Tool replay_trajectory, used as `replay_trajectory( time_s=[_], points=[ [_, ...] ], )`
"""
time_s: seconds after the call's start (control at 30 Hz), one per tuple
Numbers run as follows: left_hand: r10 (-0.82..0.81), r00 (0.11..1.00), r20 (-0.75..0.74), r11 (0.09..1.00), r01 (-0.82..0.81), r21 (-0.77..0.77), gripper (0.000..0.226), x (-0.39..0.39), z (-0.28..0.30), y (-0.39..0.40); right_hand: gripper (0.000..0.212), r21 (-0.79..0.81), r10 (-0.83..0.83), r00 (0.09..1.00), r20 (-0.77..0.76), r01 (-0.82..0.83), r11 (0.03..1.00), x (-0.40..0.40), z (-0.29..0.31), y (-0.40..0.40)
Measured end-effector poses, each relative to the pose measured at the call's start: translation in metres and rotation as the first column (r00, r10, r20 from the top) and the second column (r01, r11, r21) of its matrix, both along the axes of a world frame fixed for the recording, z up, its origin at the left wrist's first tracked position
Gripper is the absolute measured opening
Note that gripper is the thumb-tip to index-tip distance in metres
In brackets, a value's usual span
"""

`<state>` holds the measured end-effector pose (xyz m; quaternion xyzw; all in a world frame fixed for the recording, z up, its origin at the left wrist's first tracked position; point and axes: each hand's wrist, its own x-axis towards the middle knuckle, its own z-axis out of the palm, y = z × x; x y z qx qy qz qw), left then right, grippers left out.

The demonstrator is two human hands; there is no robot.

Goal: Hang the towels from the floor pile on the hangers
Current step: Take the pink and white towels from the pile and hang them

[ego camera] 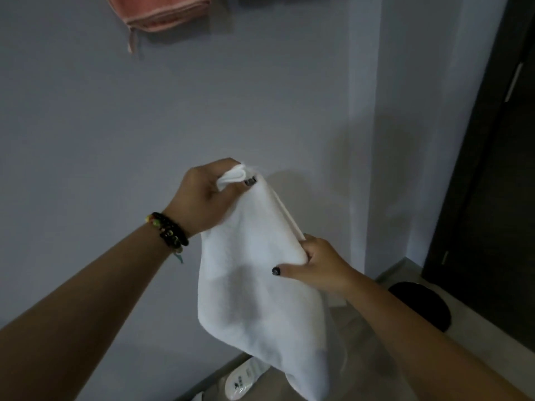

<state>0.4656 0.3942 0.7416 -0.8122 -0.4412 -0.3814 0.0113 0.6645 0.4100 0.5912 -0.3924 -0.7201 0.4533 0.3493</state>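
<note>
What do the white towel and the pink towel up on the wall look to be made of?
White towel: soft, matte fabric, likely fleecy microfibre or terry; it drapes limply with a fuzzy surface. Pink towel: similar matte cloth with a stitched hem; its weave is too blurred to tell.

A grey wall (202, 111) is seen ahead, met at the right by a dark door (498, 169). A black round object (419, 305) and a white slipper (243, 380) are seen on the floor (362, 342).
</note>
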Motion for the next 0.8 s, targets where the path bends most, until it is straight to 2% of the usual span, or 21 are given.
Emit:
replay_trajectory(
  time_s=[0.03,0.1,0.2,0.27,0.37,0.43,0.5,0.57,0.67,0.7,0.8],
  points=[
    [-0.007,1.000,0.021,1.000,0.008,-0.030,0.023,-0.003,0.005,0.001,0.052,-0.032,-0.003,0.999,0.043,0.004,0.999,-0.001,-0.005,0.003],
    [-0.013,0.999,0.040,0.997,0.016,-0.082,0.030,-0.009,0.014,0.001,0.065,-0.055,-0.012,0.997,0.076,0.016,0.998,-0.004,-0.011,0.005],
    [0.024,0.998,0.065,0.995,-0.018,-0.095,0.037,-0.023,0.021,-0.004,0.056,0.017,-0.033,0.995,0.099,0.032,0.999,-0.009,-0.015,0.006],
    [0.096,0.984,0.152,0.992,-0.083,-0.089,0.025,-0.037,0.023,-0.005,0.050,0.055,-0.047,0.987,0.152,0.039,0.998,-0.010,-0.022,0.005],
    [0.226,0.934,0.277,0.974,-0.212,-0.081,0.030,-0.061,0.029,-0.010,0.043,-0.001,-0.070,0.979,0.193,0.072,0.997,-0.002,-0.045,0.003],
    [0.301,0.900,0.315,0.953,-0.290,-0.082,0.040,-0.079,0.028,-0.013,0.033,-0.019,-0.132,0.974,0.185,0.138,0.990,0.005,-0.058,0.004],
    [0.365,0.869,0.333,0.931,-0.348,-0.111,0.040,-0.094,0.023,-0.016,0.024,-0.016,-0.181,0.969,0.165,0.186,0.982,0.009,-0.062,0.006],
    [0.435,0.822,0.368,0.900,-0.404,-0.162,0.034,-0.109,0.015,-0.020,0.030,0.002,-0.193,0.971,0.142,0.195,0.981,0.010,-0.058,0.010],
    [0.469,0.755,0.458,0.883,-0.414,-0.222,0.049,-0.126,0.002,-0.028,0.053,0.094,-0.195,0.974,0.116,0.184,0.978,0.008,-0.045,0.013],
    [0.476,0.729,0.492,0.878,-0.421,-0.227,0.052,-0.130,-0.002,-0.030,0.052,0.136,-0.204,0.970,0.128,0.187,0.973,0.008,-0.039,0.014],
    [0.498,0.679,0.539,0.860,-0.467,-0.206,0.052,-0.131,-0.010,-0.037,0.028,0.299,-0.228,0.958,0.176,0.168,0.939,0.008,-0.016,0.019]
  ],
)
